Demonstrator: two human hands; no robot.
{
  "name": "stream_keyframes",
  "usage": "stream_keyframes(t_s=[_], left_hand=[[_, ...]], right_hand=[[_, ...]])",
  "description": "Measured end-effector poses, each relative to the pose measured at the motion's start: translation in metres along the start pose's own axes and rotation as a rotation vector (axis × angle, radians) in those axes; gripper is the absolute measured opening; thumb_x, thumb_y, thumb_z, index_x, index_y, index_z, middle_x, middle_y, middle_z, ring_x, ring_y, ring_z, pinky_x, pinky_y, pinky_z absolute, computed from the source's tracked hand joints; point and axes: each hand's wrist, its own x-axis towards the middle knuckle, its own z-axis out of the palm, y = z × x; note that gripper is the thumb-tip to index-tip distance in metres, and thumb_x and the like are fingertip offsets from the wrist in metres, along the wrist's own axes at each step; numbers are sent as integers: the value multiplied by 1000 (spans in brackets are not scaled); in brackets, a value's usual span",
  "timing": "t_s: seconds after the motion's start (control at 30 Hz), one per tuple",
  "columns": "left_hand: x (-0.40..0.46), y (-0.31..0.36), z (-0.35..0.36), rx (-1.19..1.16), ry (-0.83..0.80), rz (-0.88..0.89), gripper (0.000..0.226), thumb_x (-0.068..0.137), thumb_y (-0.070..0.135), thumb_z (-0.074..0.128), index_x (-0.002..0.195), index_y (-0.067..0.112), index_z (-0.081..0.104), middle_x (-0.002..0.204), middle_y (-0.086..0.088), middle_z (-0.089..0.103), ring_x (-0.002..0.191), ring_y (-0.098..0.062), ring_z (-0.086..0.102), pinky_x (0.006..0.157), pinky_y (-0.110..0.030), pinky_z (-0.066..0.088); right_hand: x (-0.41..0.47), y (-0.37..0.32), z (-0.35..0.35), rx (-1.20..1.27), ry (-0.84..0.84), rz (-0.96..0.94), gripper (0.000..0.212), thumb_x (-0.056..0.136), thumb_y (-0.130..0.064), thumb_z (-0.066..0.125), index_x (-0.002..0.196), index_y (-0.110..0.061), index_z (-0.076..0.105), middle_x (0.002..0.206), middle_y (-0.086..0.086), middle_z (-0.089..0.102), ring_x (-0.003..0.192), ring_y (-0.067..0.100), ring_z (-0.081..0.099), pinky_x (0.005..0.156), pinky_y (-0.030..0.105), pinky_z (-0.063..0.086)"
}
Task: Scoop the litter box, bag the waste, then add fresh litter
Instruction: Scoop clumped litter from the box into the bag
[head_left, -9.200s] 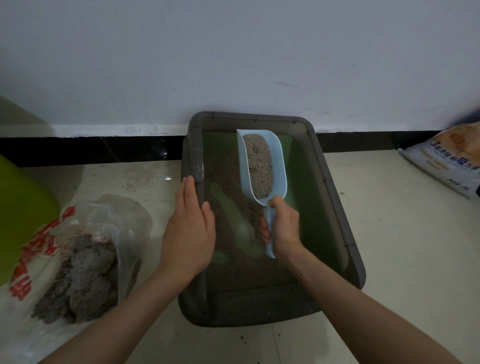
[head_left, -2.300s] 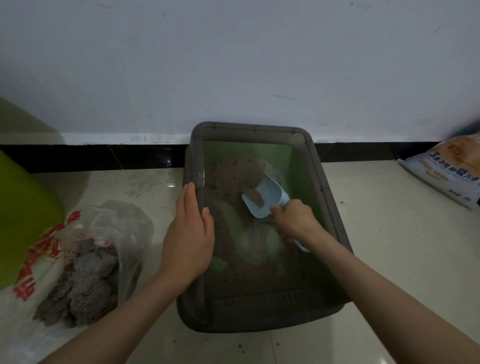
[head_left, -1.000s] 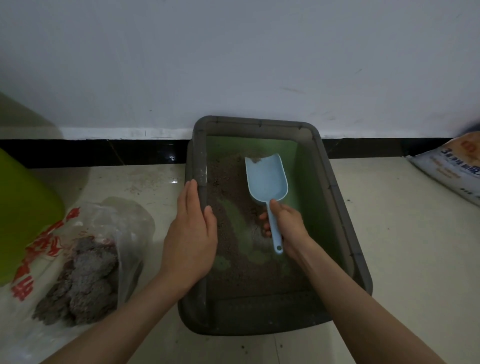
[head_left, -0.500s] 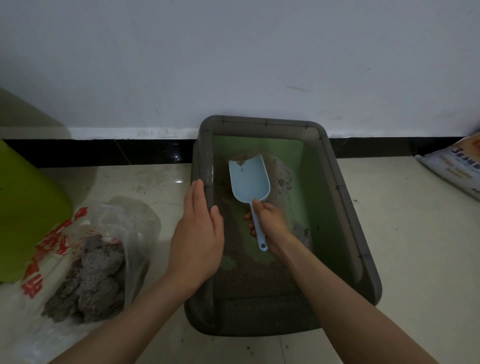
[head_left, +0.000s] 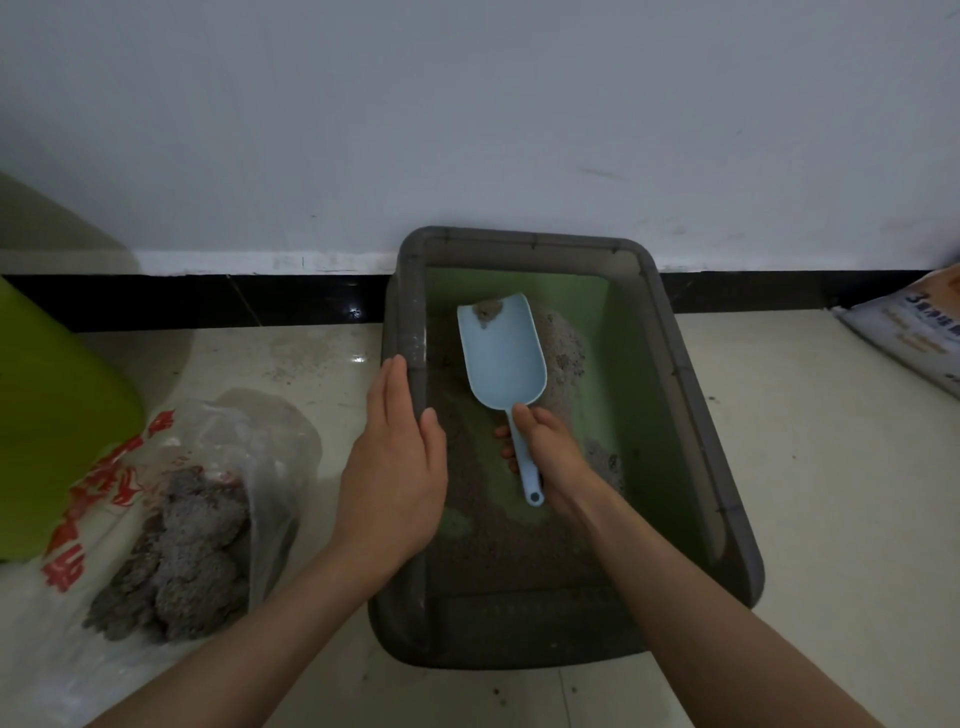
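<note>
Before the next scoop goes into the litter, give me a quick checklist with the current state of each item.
1. Scoop gripped: ok, the right hand holds its handle.
2. Litter box steadied: ok, the left hand rests on its left rim.
3. Scoop load: ok, nearly empty, a few grains at the tip.
4. Scoop position: ok, inside the box, tip by the litter pile at the far end.
5. Waste bag within reach: ok, on the floor left of the box, clumps inside.
6. Clumps left in the litter: cannot tell.
</note>
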Motion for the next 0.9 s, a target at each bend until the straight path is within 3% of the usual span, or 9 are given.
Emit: stream_keyframes(t_s=[0.1, 0.33, 0.57, 0.9], left_hand=[[0, 0, -1, 4, -11, -4, 55, 99, 31, 25, 148, 21, 3, 155, 2, 9, 132, -17, 33, 99, -26, 32], [1, 2, -2, 31, -16, -16, 54, 99, 30, 25, 148, 19, 5, 155, 0, 10, 130, -20, 36, 100, -34, 37], [1, 3, -3, 37, -19, -28, 54, 99, 30, 25, 148, 18, 5, 155, -1, 11, 132, -20, 34, 102, -36, 38], [2, 2, -2, 21, -8, -30, 54, 99, 30, 27, 148, 19, 6, 155, 0, 12, 129, -19, 38, 99, -32, 37]], right_hand=[[-5, 2, -17, -44, 10, 29, 21, 101, -26, 38, 104, -12, 53, 89, 6, 59, 66, 16, 50, 65, 31, 44], [-25, -2, -42, -269, 97, 119, 24, 97, -27, 41, 83, -11, 54, 65, 4, 48, 54, 13, 42, 49, 23, 33], [-24, 9, -31, -482, 30, 135, 35, 96, -35, 43, 84, -6, 59, 66, 6, 53, 56, 17, 47, 53, 26, 39], [-8, 6, 3, -195, -35, 239, 20, 95, -25, 45, 101, -7, 49, 69, 6, 50, 55, 15, 46, 48, 25, 37]])
